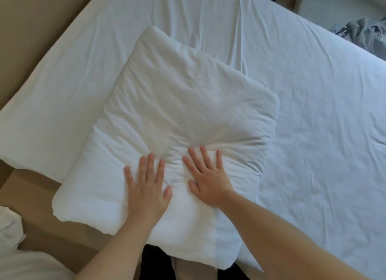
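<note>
A large white pillow (183, 104) lies flat on the bed, its near corner hanging over the mattress edge. My left hand (147, 183) presses palm down on the pillow's near half, fingers straight and spread. My right hand (206, 175) lies flat beside it, a little to the right, also pressing with straight fingers. The fabric between the two hands is dented and creased. Both forearms are bare.
The bed is covered by a wrinkled white sheet (313, 123). A second white pillow (62, 92) lies at the left along the tan headboard (31, 29). Grey crumpled clothing (367, 33) sits past the bed's far right edge. White fabric (12, 238) shows at the bottom left.
</note>
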`<state>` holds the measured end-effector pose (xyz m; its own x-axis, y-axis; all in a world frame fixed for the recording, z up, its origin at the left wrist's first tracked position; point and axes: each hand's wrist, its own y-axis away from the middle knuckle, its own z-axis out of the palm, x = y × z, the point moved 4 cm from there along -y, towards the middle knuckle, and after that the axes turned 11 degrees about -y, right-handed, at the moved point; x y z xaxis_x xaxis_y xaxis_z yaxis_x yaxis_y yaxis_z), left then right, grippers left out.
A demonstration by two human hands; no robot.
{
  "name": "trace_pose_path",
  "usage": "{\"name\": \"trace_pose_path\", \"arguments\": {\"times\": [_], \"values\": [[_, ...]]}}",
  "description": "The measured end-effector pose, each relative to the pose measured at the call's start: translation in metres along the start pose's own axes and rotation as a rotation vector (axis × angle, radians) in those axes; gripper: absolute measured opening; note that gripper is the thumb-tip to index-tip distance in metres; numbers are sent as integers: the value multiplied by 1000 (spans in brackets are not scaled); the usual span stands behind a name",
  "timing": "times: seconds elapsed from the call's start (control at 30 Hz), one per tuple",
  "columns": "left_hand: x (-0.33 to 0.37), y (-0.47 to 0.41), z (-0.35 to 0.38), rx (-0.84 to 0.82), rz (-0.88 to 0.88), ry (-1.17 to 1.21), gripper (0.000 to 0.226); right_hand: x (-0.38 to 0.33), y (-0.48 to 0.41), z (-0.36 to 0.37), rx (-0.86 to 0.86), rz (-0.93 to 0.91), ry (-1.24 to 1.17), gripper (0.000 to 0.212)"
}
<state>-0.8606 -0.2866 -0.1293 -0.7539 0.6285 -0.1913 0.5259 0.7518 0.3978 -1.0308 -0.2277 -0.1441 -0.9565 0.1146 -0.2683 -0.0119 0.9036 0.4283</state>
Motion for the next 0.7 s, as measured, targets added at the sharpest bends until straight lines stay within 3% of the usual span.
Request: {"name": "trace_pose_path", "arguments": {"times": [0.2,0.33,0.7], "values": [[32,14,-3,10,-430,115,68,7,-29,-11,9,-376,154,71],[54,18,4,31,-626,200,69,12,-35,-3,75,-446,214,71],[98,47,20,150,-760,203,68,7,-33,6,158,-531,275,69]]}}
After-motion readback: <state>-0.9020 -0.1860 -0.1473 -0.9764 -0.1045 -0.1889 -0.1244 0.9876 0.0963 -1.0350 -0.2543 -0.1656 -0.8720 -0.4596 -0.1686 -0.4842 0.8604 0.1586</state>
